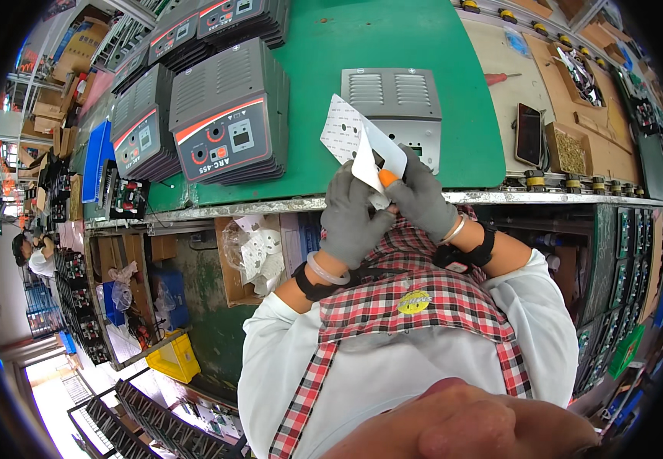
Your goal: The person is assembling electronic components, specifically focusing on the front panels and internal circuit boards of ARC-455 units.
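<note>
A white adhesive label sheet [345, 122] with small holes is held between my two gloved hands, just over the near edge of the green table. Its white backing paper [364, 164] is folded back and partly parted from it. My left hand [350, 218], in a grey glove, is closed on the lower part of the sheet and backing. My right hand [423, 200] pinches the sheet's right side; an orange cover sits on one fingertip. Partly hidden behind the sheet, a bare grey metal panel [392, 99] with vent slots lies on the table.
Stacks of grey panels with printed fronts [228, 115] stand at the left of the green table [324, 46]. To the right are a phone [529, 134], a screwdriver [503, 78] and a box of small parts [570, 149]. Below the table, a cardboard box [232, 279] holds scrap paper.
</note>
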Tool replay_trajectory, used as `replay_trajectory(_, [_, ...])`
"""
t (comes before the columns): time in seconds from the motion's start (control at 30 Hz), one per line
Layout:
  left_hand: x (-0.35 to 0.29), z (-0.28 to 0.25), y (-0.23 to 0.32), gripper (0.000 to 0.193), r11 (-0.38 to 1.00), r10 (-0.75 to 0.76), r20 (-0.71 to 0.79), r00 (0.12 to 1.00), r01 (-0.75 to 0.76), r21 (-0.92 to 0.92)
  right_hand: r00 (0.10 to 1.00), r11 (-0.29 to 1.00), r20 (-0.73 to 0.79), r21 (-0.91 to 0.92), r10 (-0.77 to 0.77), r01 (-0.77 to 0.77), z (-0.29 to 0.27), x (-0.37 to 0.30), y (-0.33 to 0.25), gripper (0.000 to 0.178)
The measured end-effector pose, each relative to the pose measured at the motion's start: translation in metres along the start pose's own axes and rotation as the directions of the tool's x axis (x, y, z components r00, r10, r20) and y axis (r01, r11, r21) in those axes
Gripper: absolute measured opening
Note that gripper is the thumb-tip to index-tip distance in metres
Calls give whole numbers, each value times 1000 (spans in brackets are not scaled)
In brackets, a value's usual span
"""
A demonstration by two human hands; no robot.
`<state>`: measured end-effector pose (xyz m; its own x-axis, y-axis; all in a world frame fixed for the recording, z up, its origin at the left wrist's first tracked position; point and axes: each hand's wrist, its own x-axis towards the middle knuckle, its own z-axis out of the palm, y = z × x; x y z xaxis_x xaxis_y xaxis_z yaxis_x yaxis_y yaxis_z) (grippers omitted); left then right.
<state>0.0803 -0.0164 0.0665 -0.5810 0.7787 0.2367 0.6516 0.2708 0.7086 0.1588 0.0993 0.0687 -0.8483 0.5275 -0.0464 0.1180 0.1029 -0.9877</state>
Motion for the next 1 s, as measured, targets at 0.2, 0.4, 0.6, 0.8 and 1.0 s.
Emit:
replay_trajectory(0.2, [2, -5, -13, 52, 992, -75, 112, 991, 86, -93, 972, 968, -89, -143, -218, 204, -2, 2, 7, 43])
replay_trajectory(0.4, [1, -8, -3, 51, 994, -30, 61, 998, 37, -100, 999, 991, -11, -126, -46, 44, 2, 4, 11, 47])
replay_trajectory(0.6, [2, -9, -16, 46, 977, -45, 104, 994, 66, -202, 999, 999, -15, 6, -45, 45, 1, 4, -4, 50])
replay_trajectory(0.8, [-3, -12, -5, 34, 969, -41, 85, 996, 60, -240, 997, 992, 28, -99, -73, 75, 1, 3, 8, 45])
replay_trajectory(1.0, [-3, -12, -17, 27, 962, 20, 18, 1000, -15, -273, 985, 980, -33, -111, -171, 167, 0, -3, -9, 44])
